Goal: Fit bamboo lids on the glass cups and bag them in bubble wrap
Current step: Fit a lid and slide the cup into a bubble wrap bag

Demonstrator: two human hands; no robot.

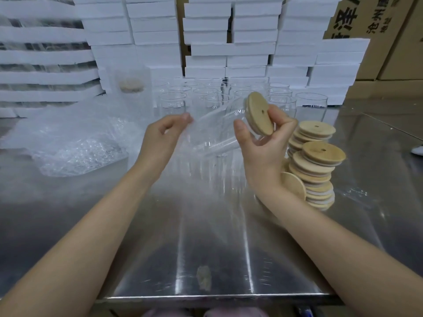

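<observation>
My right hand (263,143) grips a clear glass cup (219,129) at its mouth end, where a round bamboo lid (259,114) with a small hole sits on it. The cup lies tilted, its base pointing left. My left hand (163,136) pinches the edge of a bubble wrap bag (201,161) that hangs around the cup's lower part. Leaning stacks of bamboo lids (313,165) stand on the steel table just right of my right hand. Several empty glass cups (206,97) stand in rows behind my hands.
A heap of bubble wrap bags (75,143) lies at the left of the steel table (217,248). One bagged, lidded cup (131,88) stands behind it. White foam boxes (206,37) are stacked along the back, cardboard cartons (384,30) at the far right.
</observation>
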